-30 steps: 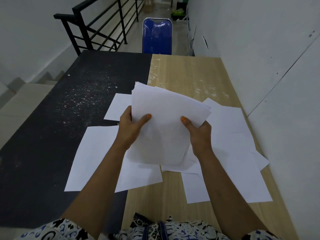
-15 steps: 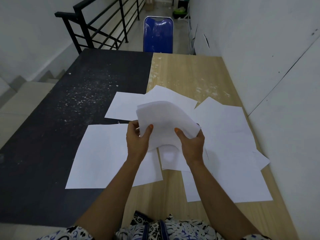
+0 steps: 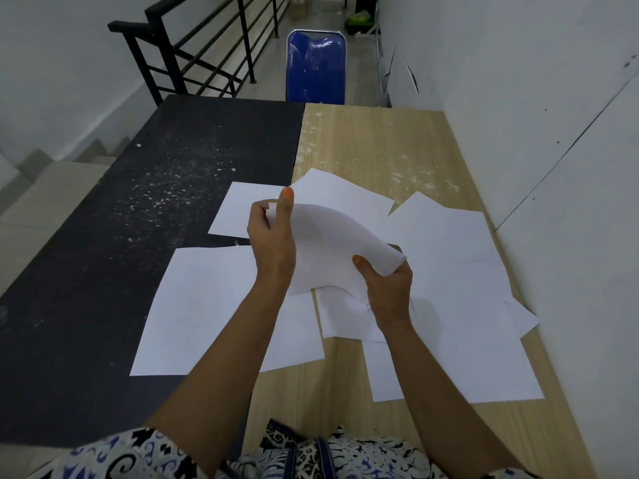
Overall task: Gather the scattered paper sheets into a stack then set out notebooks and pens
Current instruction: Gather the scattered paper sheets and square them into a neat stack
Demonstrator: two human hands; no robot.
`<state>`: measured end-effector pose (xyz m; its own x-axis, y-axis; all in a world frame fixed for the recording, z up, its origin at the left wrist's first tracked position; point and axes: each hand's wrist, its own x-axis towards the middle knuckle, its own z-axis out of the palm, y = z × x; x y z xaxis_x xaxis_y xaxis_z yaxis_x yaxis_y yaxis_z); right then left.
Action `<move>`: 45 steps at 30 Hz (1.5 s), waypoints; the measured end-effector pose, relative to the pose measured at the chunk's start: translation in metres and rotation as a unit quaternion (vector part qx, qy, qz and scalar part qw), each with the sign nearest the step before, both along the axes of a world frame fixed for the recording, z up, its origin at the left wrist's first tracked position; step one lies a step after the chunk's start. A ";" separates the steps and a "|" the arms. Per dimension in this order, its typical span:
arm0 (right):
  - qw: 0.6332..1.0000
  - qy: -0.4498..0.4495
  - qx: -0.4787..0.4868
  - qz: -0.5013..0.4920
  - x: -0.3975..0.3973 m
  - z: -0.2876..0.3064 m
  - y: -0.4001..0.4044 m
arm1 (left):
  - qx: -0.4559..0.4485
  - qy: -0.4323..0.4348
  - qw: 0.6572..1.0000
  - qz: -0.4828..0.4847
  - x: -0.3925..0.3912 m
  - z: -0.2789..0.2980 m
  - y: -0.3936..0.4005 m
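A bent bundle of white paper sheets [image 3: 328, 243] is held above the table between both hands. My left hand [image 3: 273, 236] grips its far left edge, thumb up on top. My right hand [image 3: 387, 285] grips its near right corner, thumb on the paper. Loose white sheets lie scattered flat underneath: a large one [image 3: 200, 305] at the left across the black and wooden halves, one [image 3: 242, 209] farther back, and several overlapping ones [image 3: 466, 288] at the right. No notebooks or pens are in view.
The table has a black left half [image 3: 103, 236] and a light wooden right half [image 3: 380, 146]. A blue chair [image 3: 316, 67] stands behind its far edge. A white wall runs close along the right; a black stair railing [image 3: 193, 53] stands at the far left.
The held bundle has dropped lower and curled over. My left hand moved to its far left edge, my right hand to its near right corner. More loose sheets now show behind it.
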<state>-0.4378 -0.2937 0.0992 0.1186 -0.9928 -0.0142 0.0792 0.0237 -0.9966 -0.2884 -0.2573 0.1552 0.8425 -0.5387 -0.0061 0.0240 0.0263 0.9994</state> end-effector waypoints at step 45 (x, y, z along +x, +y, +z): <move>0.997 0.043 0.041 0.053 0.003 -0.025 -0.014 | 0.081 0.062 0.993 -0.052 0.007 -0.008 -0.007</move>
<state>-0.4348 -0.3075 0.0746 0.2176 -0.9698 -0.1104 -0.0142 0.1099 -0.9938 -0.2814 -0.2642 0.1469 0.7694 -0.6068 -0.1998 0.1416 -0.1429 0.9795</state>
